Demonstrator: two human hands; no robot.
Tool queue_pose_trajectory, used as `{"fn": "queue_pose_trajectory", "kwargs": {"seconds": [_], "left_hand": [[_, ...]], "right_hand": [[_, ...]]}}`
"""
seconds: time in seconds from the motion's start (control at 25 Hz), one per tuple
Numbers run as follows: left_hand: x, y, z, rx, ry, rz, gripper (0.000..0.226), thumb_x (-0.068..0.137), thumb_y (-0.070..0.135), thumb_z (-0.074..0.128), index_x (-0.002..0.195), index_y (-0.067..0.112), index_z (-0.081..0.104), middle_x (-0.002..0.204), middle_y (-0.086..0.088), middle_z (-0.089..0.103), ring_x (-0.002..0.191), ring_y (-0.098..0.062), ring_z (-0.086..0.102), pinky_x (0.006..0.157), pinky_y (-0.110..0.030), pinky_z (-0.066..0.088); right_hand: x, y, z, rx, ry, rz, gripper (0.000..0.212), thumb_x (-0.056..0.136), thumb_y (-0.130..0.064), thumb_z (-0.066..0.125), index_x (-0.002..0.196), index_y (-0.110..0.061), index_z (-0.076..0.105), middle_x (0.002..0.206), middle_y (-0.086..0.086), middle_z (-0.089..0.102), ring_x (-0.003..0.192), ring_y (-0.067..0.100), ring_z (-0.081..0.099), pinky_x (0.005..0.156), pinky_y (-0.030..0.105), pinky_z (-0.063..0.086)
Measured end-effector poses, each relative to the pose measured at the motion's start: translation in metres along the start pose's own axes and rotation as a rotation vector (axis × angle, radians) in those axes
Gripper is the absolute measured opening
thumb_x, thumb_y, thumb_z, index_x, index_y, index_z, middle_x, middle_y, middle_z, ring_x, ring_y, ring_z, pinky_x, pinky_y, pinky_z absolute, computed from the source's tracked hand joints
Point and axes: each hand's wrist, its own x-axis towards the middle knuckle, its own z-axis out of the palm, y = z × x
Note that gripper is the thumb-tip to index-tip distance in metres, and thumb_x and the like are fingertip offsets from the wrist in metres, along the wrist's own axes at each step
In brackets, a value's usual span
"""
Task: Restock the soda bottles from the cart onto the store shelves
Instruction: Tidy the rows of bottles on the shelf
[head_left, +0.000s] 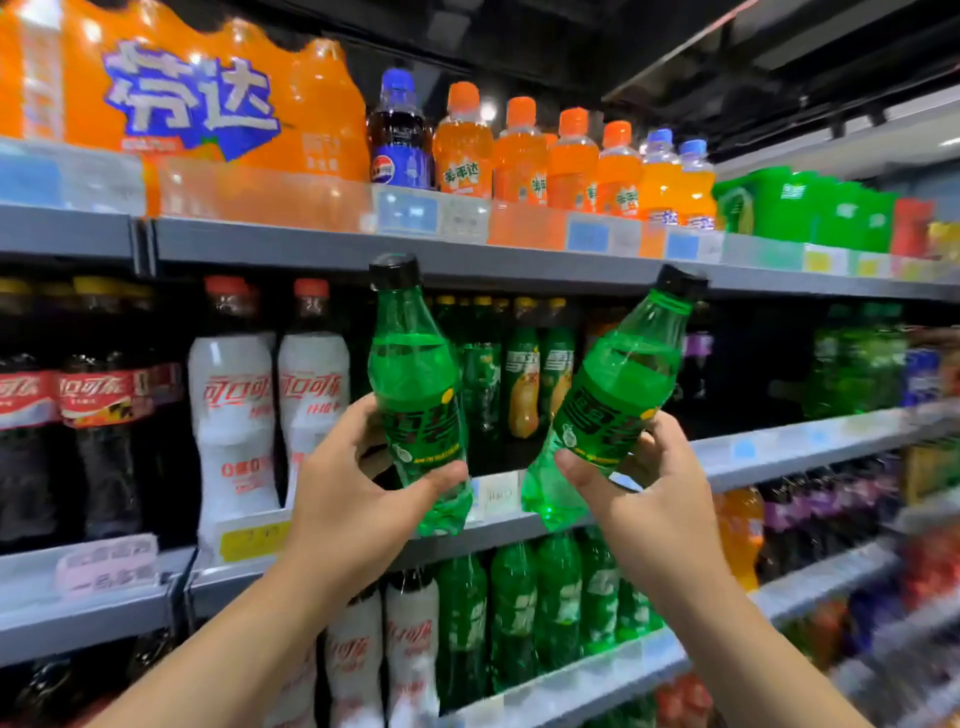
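I hold two green soda bottles with black caps in front of the middle shelf (779, 441). My left hand (358, 488) grips the lower half of the left green bottle (410, 374), which stands nearly upright. My right hand (649, 488) grips the right green bottle (618, 395), which tilts to the right with its cap near the upper shelf's edge. Behind them on the middle shelf stand green bottles with yellow caps (524, 374). The cart is out of view.
The top shelf (311, 244) carries orange soda packs (197, 98), a dark cola bottle (400, 135) and orange bottles (519, 150). Cola bottles (98, 405) and white-labelled bottles (234, 415) fill the middle shelf's left. More green bottles (514, 608) stand on the shelf below.
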Motion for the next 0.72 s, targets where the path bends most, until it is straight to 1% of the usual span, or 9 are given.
{"fn": "queue_pose_trajectory", "kwargs": {"seconds": [0.12, 0.2, 0.28, 0.36, 0.44, 0.52, 0.6, 0.64, 0.72], "left_hand": [[0.017, -0.004, 0.026, 0.035, 0.082, 0.029, 0.062, 0.068, 0.048, 0.087, 0.123, 0.041, 0.06, 0.117, 0.012, 0.072, 0.109, -0.014, 0.07, 0.094, -0.028, 0.054], [0.028, -0.01, 0.04, 0.082, 0.134, 0.045, 0.064, 0.069, 0.045, 0.087, 0.125, 0.036, 0.058, 0.118, 0.01, 0.072, 0.109, -0.014, 0.07, 0.093, -0.023, 0.054], [0.037, -0.02, 0.05, 0.149, 0.128, 0.037, 0.068, 0.07, 0.036, 0.089, 0.129, 0.029, 0.057, 0.12, 0.012, 0.071, 0.112, -0.012, 0.069, 0.095, -0.021, 0.052], [0.042, -0.033, 0.06, 0.26, 0.089, -0.004, 0.071, 0.069, 0.027, 0.092, 0.132, 0.025, 0.057, 0.121, 0.013, 0.07, 0.114, -0.01, 0.067, 0.1, -0.027, 0.052], [0.044, -0.04, 0.066, 0.334, 0.023, -0.135, 0.073, 0.068, 0.03, 0.093, 0.132, 0.03, 0.056, 0.122, 0.018, 0.068, 0.117, -0.005, 0.063, 0.103, -0.029, 0.05], [0.044, -0.047, 0.07, 0.432, -0.06, -0.25, 0.068, 0.068, 0.047, 0.089, 0.126, 0.037, 0.055, 0.118, 0.027, 0.066, 0.114, 0.006, 0.06, 0.093, -0.012, 0.047], [0.048, -0.053, 0.071, 0.516, -0.073, -0.326, 0.059, 0.069, 0.055, 0.086, 0.115, 0.034, 0.055, 0.106, 0.028, 0.064, 0.101, 0.011, 0.059, 0.082, -0.007, 0.042], [0.052, -0.054, 0.071, 0.542, -0.056, -0.357, 0.06, 0.069, 0.055, 0.086, 0.114, 0.031, 0.055, 0.104, 0.027, 0.063, 0.098, 0.01, 0.058, 0.082, -0.011, 0.045], [0.063, -0.061, 0.072, 0.557, -0.021, -0.409, 0.072, 0.069, 0.05, 0.088, 0.127, 0.023, 0.056, 0.114, 0.014, 0.068, 0.106, -0.005, 0.064, 0.091, -0.031, 0.054]], "right_hand": [[0.047, 0.021, -0.008, 0.07, -0.072, -0.085, 0.047, 0.076, -0.049, 0.082, 0.114, -0.038, 0.057, 0.106, -0.017, 0.073, 0.1, 0.002, 0.069, 0.084, 0.029, 0.054], [0.075, 0.037, -0.008, 0.115, -0.115, -0.096, 0.048, 0.078, -0.041, 0.086, 0.115, -0.037, 0.055, 0.108, -0.013, 0.074, 0.102, 0.007, 0.07, 0.088, 0.039, 0.057], [0.094, 0.055, -0.001, 0.116, -0.141, -0.101, 0.049, 0.078, -0.031, 0.087, 0.114, -0.034, 0.055, 0.106, -0.012, 0.073, 0.101, 0.008, 0.07, 0.091, 0.047, 0.057], [0.103, 0.071, 0.007, 0.095, -0.167, -0.083, 0.048, 0.078, -0.026, 0.088, 0.111, -0.034, 0.054, 0.102, -0.015, 0.071, 0.099, 0.008, 0.069, 0.092, 0.049, 0.056], [0.107, 0.086, 0.013, 0.042, -0.199, -0.046, 0.045, 0.077, -0.028, 0.088, 0.104, -0.039, 0.054, 0.098, -0.018, 0.069, 0.097, 0.007, 0.068, 0.091, 0.047, 0.055], [0.111, 0.096, 0.015, -0.006, -0.249, -0.005, 0.045, 0.077, -0.032, 0.088, 0.106, -0.036, 0.055, 0.102, -0.016, 0.069, 0.101, 0.009, 0.067, 0.091, 0.044, 0.055], [0.119, 0.099, 0.017, -0.089, -0.312, 0.017, 0.048, 0.077, -0.041, 0.086, 0.111, -0.027, 0.055, 0.108, -0.012, 0.068, 0.104, 0.013, 0.064, 0.087, 0.036, 0.053], [0.124, 0.1, 0.018, -0.141, -0.332, 0.035, 0.05, 0.077, -0.047, 0.085, 0.11, -0.023, 0.055, 0.105, -0.01, 0.066, 0.1, 0.013, 0.063, 0.079, 0.029, 0.051], [0.139, 0.1, 0.021, -0.242, -0.39, 0.098, 0.047, 0.077, -0.053, 0.082, 0.098, -0.018, 0.058, 0.082, -0.01, 0.062, 0.072, 0.006, 0.057, 0.056, 0.018, 0.04]]}}
